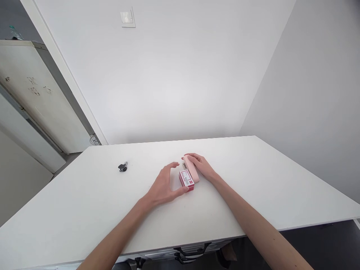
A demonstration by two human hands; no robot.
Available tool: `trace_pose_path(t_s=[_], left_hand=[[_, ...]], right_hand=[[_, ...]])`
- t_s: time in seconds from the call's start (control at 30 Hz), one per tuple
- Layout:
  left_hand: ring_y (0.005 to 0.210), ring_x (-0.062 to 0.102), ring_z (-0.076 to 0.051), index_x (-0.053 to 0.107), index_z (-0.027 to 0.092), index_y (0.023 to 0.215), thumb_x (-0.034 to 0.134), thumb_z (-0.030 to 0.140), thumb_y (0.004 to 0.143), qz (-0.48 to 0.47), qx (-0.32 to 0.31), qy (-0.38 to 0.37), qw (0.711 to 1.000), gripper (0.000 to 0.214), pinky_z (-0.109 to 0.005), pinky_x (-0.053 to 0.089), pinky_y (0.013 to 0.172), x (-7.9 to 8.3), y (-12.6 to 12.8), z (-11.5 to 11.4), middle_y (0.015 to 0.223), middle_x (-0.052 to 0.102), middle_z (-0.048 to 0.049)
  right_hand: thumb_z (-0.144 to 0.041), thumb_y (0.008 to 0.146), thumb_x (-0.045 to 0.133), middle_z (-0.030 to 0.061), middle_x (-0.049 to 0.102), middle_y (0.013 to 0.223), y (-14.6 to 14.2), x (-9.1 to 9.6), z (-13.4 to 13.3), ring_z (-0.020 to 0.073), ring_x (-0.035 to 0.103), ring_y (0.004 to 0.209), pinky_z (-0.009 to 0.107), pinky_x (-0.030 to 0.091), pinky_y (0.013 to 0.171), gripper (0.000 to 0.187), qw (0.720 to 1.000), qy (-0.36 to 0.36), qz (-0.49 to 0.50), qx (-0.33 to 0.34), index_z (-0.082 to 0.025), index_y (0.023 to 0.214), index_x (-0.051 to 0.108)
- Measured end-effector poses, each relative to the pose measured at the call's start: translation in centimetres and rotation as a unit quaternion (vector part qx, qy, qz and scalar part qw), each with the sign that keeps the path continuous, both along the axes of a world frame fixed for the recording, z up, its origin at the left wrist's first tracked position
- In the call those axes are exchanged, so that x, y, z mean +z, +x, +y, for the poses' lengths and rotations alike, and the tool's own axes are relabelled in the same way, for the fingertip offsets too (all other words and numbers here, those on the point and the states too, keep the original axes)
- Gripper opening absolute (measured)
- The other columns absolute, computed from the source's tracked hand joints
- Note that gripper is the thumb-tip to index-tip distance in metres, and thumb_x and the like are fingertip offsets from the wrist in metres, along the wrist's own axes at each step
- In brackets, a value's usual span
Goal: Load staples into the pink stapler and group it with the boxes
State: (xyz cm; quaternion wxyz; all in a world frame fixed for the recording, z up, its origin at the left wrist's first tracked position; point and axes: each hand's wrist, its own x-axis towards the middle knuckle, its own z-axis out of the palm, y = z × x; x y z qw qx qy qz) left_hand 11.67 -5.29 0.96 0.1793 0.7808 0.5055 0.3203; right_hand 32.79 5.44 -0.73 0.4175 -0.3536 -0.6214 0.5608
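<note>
So here's where I'm at, as far as I can judge. My right hand (201, 165) is wrapped around the far end of what looks like a pink stapler (191, 169), which lies lengthwise on the white table (84, 195) — thumb on one side, fingers over the tip. Right up against its left side, or close to it, is a small stack of red-and-white boxes (186, 177). My left hand (165, 187) is spread wide around that stack, thumb at the near corner, fingers well apart and not gripping. Can't tell if the thumb really touches.

Progress-wise, I'd say the stapler and boxes are grouped up, side by side. Not done: the left hand hasn't closed on the boxes, and a little black gadget (123, 167) sits off to the left, on its own — neither hand is on it.
</note>
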Motion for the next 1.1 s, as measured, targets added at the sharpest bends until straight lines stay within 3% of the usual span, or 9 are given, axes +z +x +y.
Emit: trace_pose_path(t_s=[0.13,0.37,0.53,0.73,1.1], left_hand=[[0.134,0.051,-0.035,0.031,0.028,0.151,0.079,0.058,0.075,0.006,-0.031,0.009,0.999,0.095,-0.054,0.047,0.108,-0.5,1.6,-0.4,0.150,0.048,-0.0135],[0.126,0.059,-0.029,0.029,0.030,0.147,0.069,0.049,0.088,-0.008,-0.042,-0.009,0.999,0.074,-0.049,0.050,0.104,-0.7,1.6,-0.3,0.141,0.057,-0.0104],[0.119,0.063,-0.029,0.027,0.031,0.147,0.068,0.050,0.089,-0.049,-0.025,-0.043,0.998,0.074,-0.048,0.051,0.099,-0.5,1.2,-0.4,0.135,0.060,-0.0108],[0.123,0.060,-0.027,0.027,0.033,0.143,0.069,0.052,0.088,-0.158,0.102,-0.054,0.981,0.071,-0.045,0.048,0.101,-0.7,-0.2,0.5,0.130,0.064,-0.0089],[0.117,0.065,-0.024,0.019,0.028,0.143,0.067,0.059,0.087,-0.321,0.323,0.002,0.890,0.080,-0.043,0.051,0.099,-0.1,-4.4,2.7,0.130,0.061,-0.0136]], right_hand=[[-0.056,0.092,0.058,0.0041,0.073,0.126,-0.1,0.0,0.1,0.0232,0.067,0.103,0.039,0.052,0.096,0.037,1.000,0.006,-0.004,-0.001,-0.027,0.112,0.072],[-0.056,0.092,0.058,0.0044,0.072,0.127,-0.1,-0.1,0.1,0.0234,0.067,0.102,0.040,0.052,0.095,0.038,1.000,0.006,-0.007,0.001,-0.027,0.113,0.072],[-0.055,0.094,0.056,0.0034,0.072,0.127,-0.1,-0.1,0.1,0.0240,0.066,0.107,0.040,0.049,0.098,0.037,1.000,0.021,-0.018,0.000,-0.028,0.112,0.073],[-0.056,0.092,0.057,0.0027,0.072,0.127,-0.1,-0.2,-0.2,0.0257,0.066,0.111,0.043,0.049,0.100,0.036,1.000,-0.003,-0.018,-0.005,-0.030,0.113,0.072],[-0.060,0.092,0.057,0.0031,0.071,0.126,0.3,-0.2,-0.4,0.0275,0.064,0.113,0.045,0.049,0.100,0.038,0.999,-0.009,-0.042,-0.010,-0.031,0.111,0.072]])
